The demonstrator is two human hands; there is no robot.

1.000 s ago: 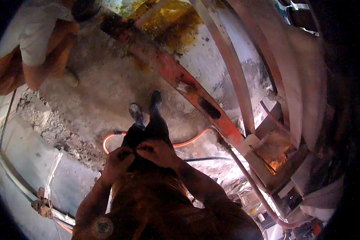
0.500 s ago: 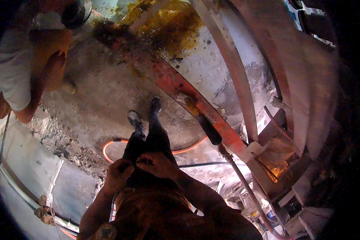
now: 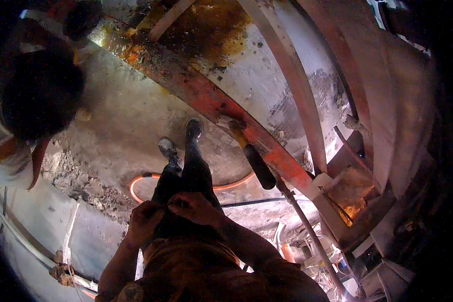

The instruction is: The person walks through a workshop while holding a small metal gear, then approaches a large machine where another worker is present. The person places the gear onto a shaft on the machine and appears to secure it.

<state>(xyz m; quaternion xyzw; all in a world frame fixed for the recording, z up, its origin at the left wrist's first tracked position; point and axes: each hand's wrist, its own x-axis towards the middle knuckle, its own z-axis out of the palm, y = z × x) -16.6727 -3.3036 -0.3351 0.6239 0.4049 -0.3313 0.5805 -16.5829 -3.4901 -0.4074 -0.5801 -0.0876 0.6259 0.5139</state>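
My left hand [image 3: 145, 220] and my right hand [image 3: 196, 207] are close together in front of my waist, over my dark trousers [image 3: 194, 173]. The fingers of both are curled inward. Whatever they hold, if anything, is lost in the shadow between them. Ahead and to the right, a long tool with a black grip [image 3: 259, 166] and a yellowish front part leans against a red beam [image 3: 211, 103], out of reach of my fingers. A thin rod or hose [image 3: 309, 229] runs from the tool's rear end toward the lower right.
An orange hose [image 3: 135, 189] curves across the floor behind my boots [image 3: 169, 149]. Another person [image 3: 43, 95] bends over at the left, by rubble [image 3: 78, 176]. Curved metal ribs [image 3: 299, 85] rise at the right. A pale pipe [image 3: 32, 251] runs along the lower left.
The other person at the left has leaned in, so a dark head now shows, and a bright glint appears by the beam's far end. My hands stay together with curled fingers.
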